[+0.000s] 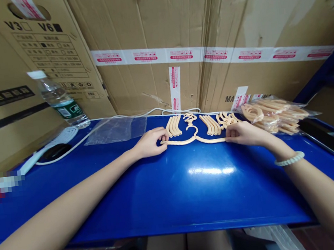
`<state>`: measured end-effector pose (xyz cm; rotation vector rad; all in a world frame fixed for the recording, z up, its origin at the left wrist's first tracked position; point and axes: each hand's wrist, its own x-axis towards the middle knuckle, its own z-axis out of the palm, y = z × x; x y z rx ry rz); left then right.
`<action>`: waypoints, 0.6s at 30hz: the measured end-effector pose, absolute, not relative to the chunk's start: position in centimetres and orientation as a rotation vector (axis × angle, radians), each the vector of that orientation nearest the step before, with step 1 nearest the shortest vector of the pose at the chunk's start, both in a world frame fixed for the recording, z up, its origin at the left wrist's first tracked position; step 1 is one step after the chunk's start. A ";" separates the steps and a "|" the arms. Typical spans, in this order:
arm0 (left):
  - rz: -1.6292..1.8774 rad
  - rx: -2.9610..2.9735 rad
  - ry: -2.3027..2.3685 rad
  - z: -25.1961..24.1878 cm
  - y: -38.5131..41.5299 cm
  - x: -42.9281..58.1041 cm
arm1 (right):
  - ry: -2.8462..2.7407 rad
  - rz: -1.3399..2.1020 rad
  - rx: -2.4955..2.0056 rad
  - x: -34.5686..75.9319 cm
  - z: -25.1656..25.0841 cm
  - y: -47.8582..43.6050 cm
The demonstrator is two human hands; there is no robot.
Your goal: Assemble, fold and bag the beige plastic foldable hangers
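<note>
A beige hanger point(180, 142) with its hook upward is stretched between my two hands, just over the blue table. My left hand point(152, 142) pinches the tip of its left arm. At the other end, my right hand point(244, 133) is closed on the right arm's tip. Behind the hanger lie loose hanger parts: a row of arm pieces point(174, 126) at left, a few hooks point(189, 118) in the middle, another row of arm pieces point(210, 125), and a pile of hooks point(226, 119) partly hidden by my right hand.
Clear bags of beige parts point(273, 114) lie at right beside a dark phone point(329, 137). A flat plastic bag point(116, 129), a water bottle point(63, 102), a white cable and a black oval object point(57, 152) are at left. Cardboard boxes point(151, 87) wall the back of the blue table point(175, 203).
</note>
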<state>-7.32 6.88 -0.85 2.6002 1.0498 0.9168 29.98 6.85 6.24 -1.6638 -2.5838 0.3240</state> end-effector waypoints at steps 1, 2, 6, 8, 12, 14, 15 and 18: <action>0.914 2.599 1.053 -0.8 6.9 -7.3 | -2.585 0.327 -1.663 30.0 6.2 6.9; 0.913 2.599 1.057 -0.9 6.9 -7.3 | -2.586 0.332 -1.663 30.0 6.2 7.0; 0.912 2.598 1.057 -1.0 6.9 -7.4 | -2.571 0.337 -1.722 30.0 6.1 6.9; 0.927 2.590 1.053 -1.0 6.9 -7.4 | -2.564 0.344 -1.786 29.9 6.1 6.7; 1.048 2.540 1.080 -1.1 7.0 -7.4 | -2.577 0.391 -1.889 30.2 6.3 6.3; 1.109 2.523 1.130 -1.2 7.2 -7.5 | -2.587 0.478 -1.939 30.4 6.4 6.2; 1.129 2.522 1.156 -1.2 7.3 -7.5 | -2.595 0.523 -1.958 30.5 6.4 6.2; 1.152 2.545 1.208 -1.5 7.5 -7.6 | -2.655 0.571 -1.941 30.8 6.4 6.2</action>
